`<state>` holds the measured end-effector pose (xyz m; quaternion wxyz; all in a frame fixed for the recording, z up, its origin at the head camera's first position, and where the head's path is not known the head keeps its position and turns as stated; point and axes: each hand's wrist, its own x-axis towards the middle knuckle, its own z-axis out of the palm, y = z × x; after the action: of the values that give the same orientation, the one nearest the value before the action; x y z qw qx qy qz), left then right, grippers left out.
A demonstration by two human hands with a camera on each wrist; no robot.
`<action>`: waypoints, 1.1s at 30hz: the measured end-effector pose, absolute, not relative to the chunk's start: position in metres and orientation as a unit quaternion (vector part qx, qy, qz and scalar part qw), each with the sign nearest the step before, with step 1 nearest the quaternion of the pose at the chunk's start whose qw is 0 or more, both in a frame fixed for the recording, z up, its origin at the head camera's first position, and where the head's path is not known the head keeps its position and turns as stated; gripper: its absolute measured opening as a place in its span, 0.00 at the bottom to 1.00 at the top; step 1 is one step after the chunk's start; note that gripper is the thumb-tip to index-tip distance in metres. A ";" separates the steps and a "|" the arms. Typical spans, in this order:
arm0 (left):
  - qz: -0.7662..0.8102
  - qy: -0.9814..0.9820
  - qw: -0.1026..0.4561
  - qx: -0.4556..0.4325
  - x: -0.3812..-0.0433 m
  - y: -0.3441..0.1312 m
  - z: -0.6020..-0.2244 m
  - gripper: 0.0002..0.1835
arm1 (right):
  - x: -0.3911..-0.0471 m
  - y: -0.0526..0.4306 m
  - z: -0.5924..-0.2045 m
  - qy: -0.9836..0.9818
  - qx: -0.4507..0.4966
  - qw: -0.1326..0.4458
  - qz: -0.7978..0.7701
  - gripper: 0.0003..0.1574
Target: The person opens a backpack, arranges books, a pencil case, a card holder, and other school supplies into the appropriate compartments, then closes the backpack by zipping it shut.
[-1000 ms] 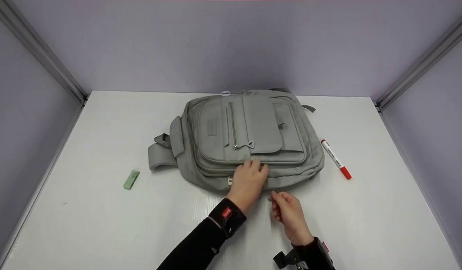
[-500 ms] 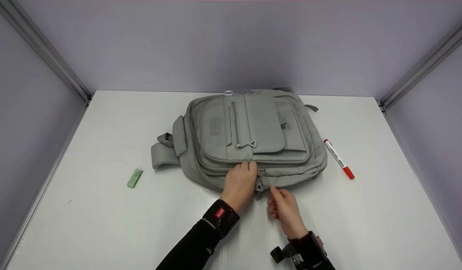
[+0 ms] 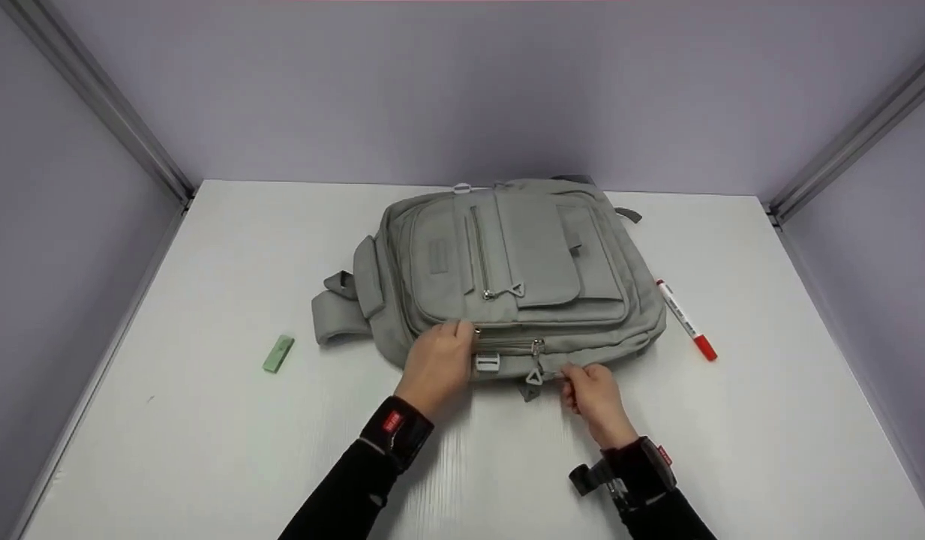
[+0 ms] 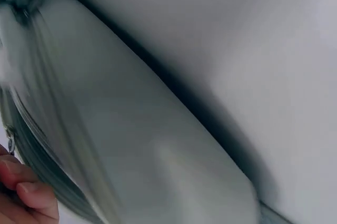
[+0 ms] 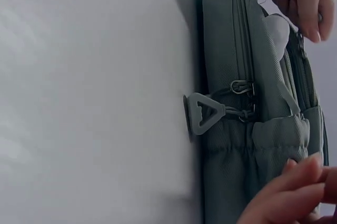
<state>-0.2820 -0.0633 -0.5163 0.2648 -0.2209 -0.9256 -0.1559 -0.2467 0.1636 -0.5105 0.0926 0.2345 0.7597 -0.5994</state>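
A grey backpack (image 3: 526, 247) lies on its back on the white table, its front pockets facing up. My left hand (image 3: 438, 367) pinches a zipper pull at the bag's near side; most of the pull is hidden by the fingers. Between this hand and a second zipper slider (image 3: 537, 346), the zipper is parted. To the right, my right hand (image 3: 593, 396) pinches the bag's near side beside a triangular pull (image 3: 534, 376). In the right wrist view, its fingers (image 5: 295, 187) are at the side pocket (image 5: 279, 134).
A green eraser-like block (image 3: 278, 354) lies left of the bag. To its right is a white marker (image 3: 686, 319) with a red cap. Straps (image 3: 338, 311) stick out at the bag's left, and grey walls enclose the table (image 3: 169, 450).
The left hand has slid leftward along the zipper, uncovering a white tag, a slider and a parted stretch. The right hand has come up against the bag's side.
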 end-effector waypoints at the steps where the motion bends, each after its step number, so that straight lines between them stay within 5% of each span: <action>1: -0.162 -0.927 0.258 -0.219 -0.283 -0.068 -0.516 0.07 | -0.248 0.168 -0.509 0.763 0.235 0.093 -0.595 0.17; 21: -0.194 -0.929 0.238 -0.206 -0.289 -0.111 -0.514 0.13 | -0.284 0.233 -0.496 0.832 0.220 0.086 -0.503 0.21; 24: -0.213 -0.936 0.201 -0.197 -0.287 -0.110 -0.509 0.12 | -0.278 0.228 -0.494 0.891 0.186 0.035 -0.412 0.21; 29: -0.271 -0.938 0.133 -0.169 -0.281 -0.109 -0.498 0.10 | -0.263 0.189 -0.482 0.967 0.066 -0.139 -0.201 0.18; 33: -0.290 -0.931 0.150 -0.165 -0.281 -0.107 -0.495 0.09 | -0.258 0.134 -0.471 0.962 -0.094 -0.198 -0.161 0.10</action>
<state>-0.2806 -0.1067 -0.4949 0.1496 -0.1647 -0.9307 -0.2903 -0.2584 0.1344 -0.4706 -0.1977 -0.0939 0.9624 -0.1610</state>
